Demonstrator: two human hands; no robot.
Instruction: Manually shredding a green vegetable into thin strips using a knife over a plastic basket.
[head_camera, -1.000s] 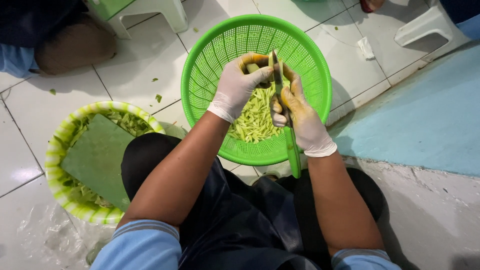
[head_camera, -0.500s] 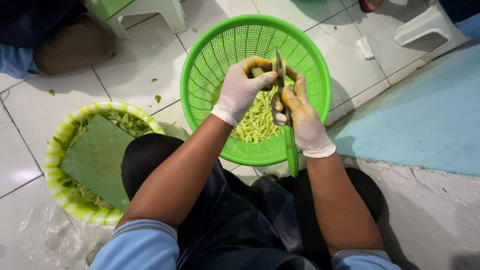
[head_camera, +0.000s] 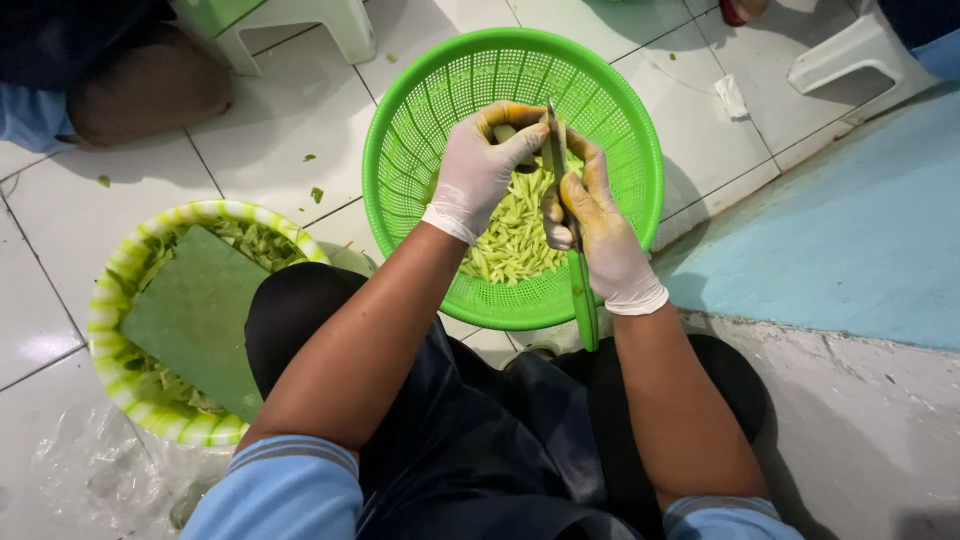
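Your two gloved hands work inside the rim of the green colander (head_camera: 640, 150), white floor tiles (head_camera: 290, 120) open around it. Your left hand (head_camera: 478, 165) pinches one small pale piece (head_camera: 505, 132) over the cut green strips (head_camera: 515, 235) — your right hand (head_camera: 595, 225) grips one green-handled knife (head_camera: 570, 230), blade upright. One striped basket (head_camera: 105, 300) sits left.

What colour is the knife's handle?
Green, like the basket; the knife handle shows clearly in the head view.
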